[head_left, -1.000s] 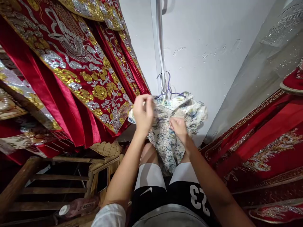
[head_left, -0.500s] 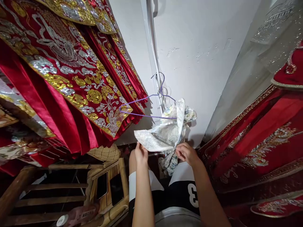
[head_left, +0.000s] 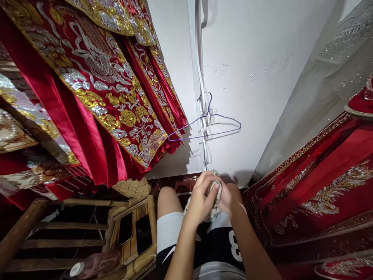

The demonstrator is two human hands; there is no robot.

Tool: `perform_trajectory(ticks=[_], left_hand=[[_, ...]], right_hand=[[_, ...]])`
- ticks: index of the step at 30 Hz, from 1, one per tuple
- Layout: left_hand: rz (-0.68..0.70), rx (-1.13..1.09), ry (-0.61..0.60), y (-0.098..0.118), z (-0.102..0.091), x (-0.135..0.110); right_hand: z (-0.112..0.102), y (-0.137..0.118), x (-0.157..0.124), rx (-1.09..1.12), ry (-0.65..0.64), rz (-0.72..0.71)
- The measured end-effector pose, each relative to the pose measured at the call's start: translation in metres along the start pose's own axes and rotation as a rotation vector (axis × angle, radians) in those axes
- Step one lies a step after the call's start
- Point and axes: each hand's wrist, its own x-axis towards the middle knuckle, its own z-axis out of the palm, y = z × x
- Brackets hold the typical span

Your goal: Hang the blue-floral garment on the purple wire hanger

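Observation:
A white cloth with a pale floral pattern (head_left: pixel 216 194) is bunched up between my hands, low over my lap. My left hand (head_left: pixel 201 196) is closed on it, its fingers curled over the top and the thumb pressing the near side. My right hand (head_left: pixel 226 200) grips the bundle from the right, its fingers partly hidden behind the cloth and the left hand. What kind of garment or cloth it is cannot be made out. Beyond my hands, a bare purple wire hanger (head_left: pixel 208 113) hangs from a white metal pole (head_left: pixel 199 54) against the wall.
Red embroidered garments hang on the left (head_left: pixel 122 105) and right (head_left: pixel 317 182), beside a sheer sparkly cloth (head_left: pixel 303 105). Low at left are a bamboo rack (head_left: pixel 67 244), two dark phones (head_left: pixel 143 234) on a wooden seat, and a pink bottle (head_left: pixel 97 264).
The floral cloth, spread out in front of the hanger before, is now lower and gathered into a bundle. My left hand has moved right to meet my right hand, and the whole hanger shows.

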Motion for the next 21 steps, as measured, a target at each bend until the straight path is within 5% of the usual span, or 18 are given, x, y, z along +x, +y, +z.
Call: perform_trajectory(ticks=[4, 7, 9, 15, 21], left_hand=[[-0.048, -0.089, 0.024, -0.018, -0.027, 0.01], [-0.18, 0.002, -0.233, -0.033, -0.043, 0.016], [-0.257, 0.156, -0.384, -0.041, -0.051, 0.014], [-0.321, 0.515, -0.38, -0.045, -0.08, -0.009], [-0.29, 0.771, -0.435, -0.012, -0.091, 0.005]], right_hand=[[0.002, -0.025, -0.003, 0.031, -0.186, 0.182], [-0.007, -0.06, -0.003, -0.214, -0.406, 0.26], [-0.017, -0.086, 0.003, -0.414, -0.428, 0.155], [-0.051, -0.118, 0.067, -0.595, 0.129, -0.433], [-0.058, -0.084, 0.14, -0.548, 0.275, -0.315]])
